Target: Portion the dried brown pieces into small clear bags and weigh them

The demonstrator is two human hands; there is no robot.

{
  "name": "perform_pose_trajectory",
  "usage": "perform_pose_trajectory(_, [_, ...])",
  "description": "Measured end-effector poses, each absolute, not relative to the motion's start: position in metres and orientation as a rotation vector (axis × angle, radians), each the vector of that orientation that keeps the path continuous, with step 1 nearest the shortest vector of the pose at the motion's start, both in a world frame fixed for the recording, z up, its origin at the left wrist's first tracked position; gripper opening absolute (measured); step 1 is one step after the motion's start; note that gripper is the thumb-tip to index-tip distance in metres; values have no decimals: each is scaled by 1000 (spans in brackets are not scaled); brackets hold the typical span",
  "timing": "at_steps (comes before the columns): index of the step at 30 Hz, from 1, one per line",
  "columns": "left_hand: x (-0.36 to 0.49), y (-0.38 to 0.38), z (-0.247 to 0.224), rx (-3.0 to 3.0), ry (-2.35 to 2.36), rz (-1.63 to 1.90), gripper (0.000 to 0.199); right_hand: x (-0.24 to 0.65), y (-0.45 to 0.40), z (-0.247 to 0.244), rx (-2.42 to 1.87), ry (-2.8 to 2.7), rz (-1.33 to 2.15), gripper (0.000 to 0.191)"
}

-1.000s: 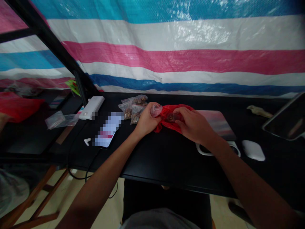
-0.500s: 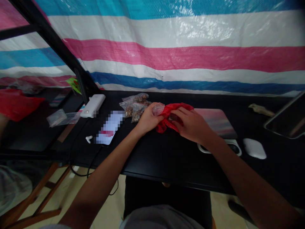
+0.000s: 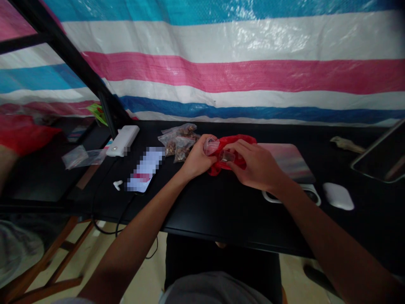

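Note:
My left hand (image 3: 198, 157) is closed around a small clear plastic bag (image 3: 211, 146), whose mouth shows above the thumb and fingers. Pinched in my right hand (image 3: 253, 162) is a small clear plastic cup (image 3: 227, 157), close to the bag; its contents are too dim to make out. Under and behind both hands spreads a crumpled red plastic bag (image 3: 240, 138), and what lies inside it is mostly hidden. Beside my left hand are several clear zip bags (image 3: 182, 147) filled with small brown pieces.
A phone (image 3: 147, 169), an earbud (image 3: 118, 185) and a white power bank (image 3: 123, 140) lie to the left on the black table (image 3: 202, 207). On the right are a phone case (image 3: 284, 158) and a white earbud case (image 3: 338, 196). Another person's arm (image 3: 6, 162) shows at far left.
My right hand has lifted slightly out of the red bag, bringing the clear cup into view near my left hand. At far left, the other person's red bag has shifted.

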State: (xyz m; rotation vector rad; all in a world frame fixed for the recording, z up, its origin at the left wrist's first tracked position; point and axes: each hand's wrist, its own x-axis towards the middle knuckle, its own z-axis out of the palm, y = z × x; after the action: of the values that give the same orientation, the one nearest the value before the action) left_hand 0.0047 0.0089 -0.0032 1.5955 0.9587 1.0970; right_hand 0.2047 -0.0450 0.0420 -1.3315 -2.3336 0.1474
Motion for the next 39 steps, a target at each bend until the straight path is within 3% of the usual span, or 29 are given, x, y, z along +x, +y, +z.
perform_pose_trajectory(10, [3, 2, 18, 1273, 905, 989, 52, 204, -43, 32, -1399, -2361, 87, 34])
perform_pose_trajectory(27, [2, 7, 4, 1613, 1010, 1051, 47, 204, -47, 45, -1308, -2357, 147, 31])
perform_pose_trajectory(39, [2, 3, 11, 1290, 934, 952, 51, 202, -47, 31, -1440, -2390, 78, 33])
